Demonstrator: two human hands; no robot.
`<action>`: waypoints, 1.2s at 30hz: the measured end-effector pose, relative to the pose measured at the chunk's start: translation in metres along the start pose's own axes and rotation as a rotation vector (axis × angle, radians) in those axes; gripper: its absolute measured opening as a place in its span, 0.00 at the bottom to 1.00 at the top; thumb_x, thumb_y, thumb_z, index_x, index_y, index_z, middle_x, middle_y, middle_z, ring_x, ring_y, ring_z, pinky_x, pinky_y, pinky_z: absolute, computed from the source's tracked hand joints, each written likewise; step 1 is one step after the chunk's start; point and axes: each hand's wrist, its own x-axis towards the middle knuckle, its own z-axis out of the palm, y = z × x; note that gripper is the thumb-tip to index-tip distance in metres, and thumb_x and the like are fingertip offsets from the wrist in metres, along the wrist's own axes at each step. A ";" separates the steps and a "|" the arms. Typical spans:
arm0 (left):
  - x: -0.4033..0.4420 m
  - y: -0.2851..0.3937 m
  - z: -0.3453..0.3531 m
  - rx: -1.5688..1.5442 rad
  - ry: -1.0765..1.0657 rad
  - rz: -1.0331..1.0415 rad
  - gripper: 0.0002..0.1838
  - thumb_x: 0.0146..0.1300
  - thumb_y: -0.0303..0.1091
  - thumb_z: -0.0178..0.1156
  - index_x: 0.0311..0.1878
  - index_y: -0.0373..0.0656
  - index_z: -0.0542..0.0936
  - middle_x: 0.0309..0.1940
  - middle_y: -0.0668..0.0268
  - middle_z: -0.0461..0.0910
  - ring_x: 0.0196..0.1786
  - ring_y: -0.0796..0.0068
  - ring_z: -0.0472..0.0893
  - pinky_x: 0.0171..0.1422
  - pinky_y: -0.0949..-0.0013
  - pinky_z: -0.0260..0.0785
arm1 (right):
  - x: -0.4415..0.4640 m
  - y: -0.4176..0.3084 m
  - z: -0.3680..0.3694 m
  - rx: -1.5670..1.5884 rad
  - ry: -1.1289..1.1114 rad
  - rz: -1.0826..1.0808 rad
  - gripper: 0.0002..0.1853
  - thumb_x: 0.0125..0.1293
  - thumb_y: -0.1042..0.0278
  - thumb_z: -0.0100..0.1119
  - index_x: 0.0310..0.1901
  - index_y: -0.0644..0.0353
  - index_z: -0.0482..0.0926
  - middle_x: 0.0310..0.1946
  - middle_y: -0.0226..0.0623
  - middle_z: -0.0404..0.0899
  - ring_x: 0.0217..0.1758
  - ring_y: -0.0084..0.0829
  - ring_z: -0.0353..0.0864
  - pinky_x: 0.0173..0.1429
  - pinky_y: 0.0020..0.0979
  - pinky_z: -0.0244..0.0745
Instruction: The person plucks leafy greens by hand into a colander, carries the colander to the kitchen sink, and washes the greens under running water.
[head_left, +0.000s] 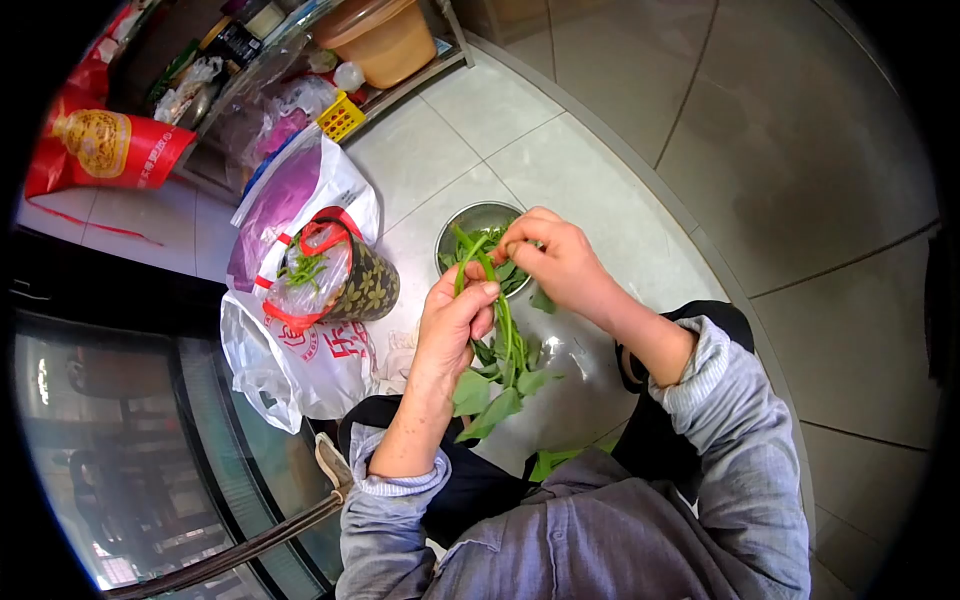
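Observation:
My left hand (pixel 461 308) is closed round a bunch of leafy green stems (pixel 510 350), whose leaves hang below it over my lap. Close by on the right, my right hand (pixel 548 252) has its thumb and fingers pinched together at the upper part of the greens; what lies between the fingertips is too small to make out. Beneath both hands a round metal bowl (pixel 447 232) stands on the floor, with cut greens inside it. The hands hide part of the bowl.
Left of the bowl stands a dark flowered bin (pixel 368 285) lined with plastic and holding green scraps. White plastic bags (pixel 262 350) lie around it. A shelf (pixel 415 78) with an orange tub (pixel 385 45) and a yellow basket (pixel 341 117) is at the upper left.

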 end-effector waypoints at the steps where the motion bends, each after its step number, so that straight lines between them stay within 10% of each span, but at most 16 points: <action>1: -0.002 0.003 0.004 -0.026 -0.027 0.005 0.07 0.54 0.26 0.57 0.38 0.40 0.73 0.23 0.74 0.71 0.13 0.89 0.59 0.17 0.84 0.50 | 0.003 0.004 -0.001 0.134 -0.014 0.067 0.07 0.60 0.73 0.51 0.35 0.65 0.77 0.34 0.34 0.75 0.36 0.27 0.77 0.42 0.26 0.70; 8: -0.002 0.003 0.001 0.022 -0.062 0.056 0.10 0.53 0.28 0.61 0.39 0.41 0.74 0.24 0.74 0.72 0.15 0.90 0.60 0.17 0.84 0.50 | 0.000 -0.006 0.011 0.604 -0.089 0.324 0.08 0.63 0.73 0.51 0.37 0.68 0.77 0.35 0.30 0.77 0.38 0.22 0.75 0.46 0.24 0.70; 14: 0.002 0.001 -0.003 0.026 0.186 0.175 0.10 0.52 0.30 0.64 0.37 0.41 0.75 0.23 0.75 0.71 0.15 0.90 0.60 0.18 0.84 0.49 | -0.011 -0.020 0.013 -0.045 0.075 -0.042 0.07 0.58 0.71 0.55 0.36 0.65 0.77 0.30 0.36 0.76 0.33 0.27 0.77 0.38 0.26 0.71; 22: 0.001 0.007 0.001 0.364 0.247 0.258 0.10 0.53 0.28 0.64 0.38 0.36 0.77 0.28 0.71 0.77 0.30 0.85 0.72 0.35 0.81 0.64 | -0.013 -0.017 0.011 -0.024 -0.098 0.185 0.06 0.59 0.73 0.54 0.36 0.67 0.74 0.25 0.32 0.76 0.27 0.17 0.71 0.31 0.23 0.68; 28: 0.002 -0.004 -0.002 0.851 0.307 0.420 0.08 0.56 0.26 0.58 0.39 0.35 0.76 0.28 0.70 0.76 0.31 0.84 0.72 0.36 0.78 0.65 | -0.018 -0.008 0.016 -0.285 0.007 -0.094 0.06 0.59 0.71 0.52 0.36 0.64 0.73 0.24 0.43 0.75 0.25 0.36 0.75 0.31 0.31 0.69; 31: -0.001 -0.002 0.004 1.169 0.347 0.619 0.08 0.55 0.26 0.54 0.38 0.35 0.75 0.29 0.57 0.77 0.30 0.63 0.77 0.35 0.69 0.67 | -0.020 -0.012 0.017 -0.360 -0.048 -0.055 0.06 0.59 0.71 0.51 0.36 0.63 0.72 0.26 0.49 0.73 0.27 0.44 0.74 0.32 0.33 0.69; 36: 0.003 -0.007 -0.002 0.773 0.241 0.474 0.06 0.59 0.26 0.50 0.38 0.37 0.74 0.26 0.62 0.75 0.26 0.69 0.75 0.31 0.72 0.66 | -0.012 -0.010 0.009 0.066 -0.143 0.192 0.06 0.62 0.71 0.51 0.36 0.64 0.72 0.24 0.35 0.74 0.24 0.26 0.73 0.30 0.26 0.68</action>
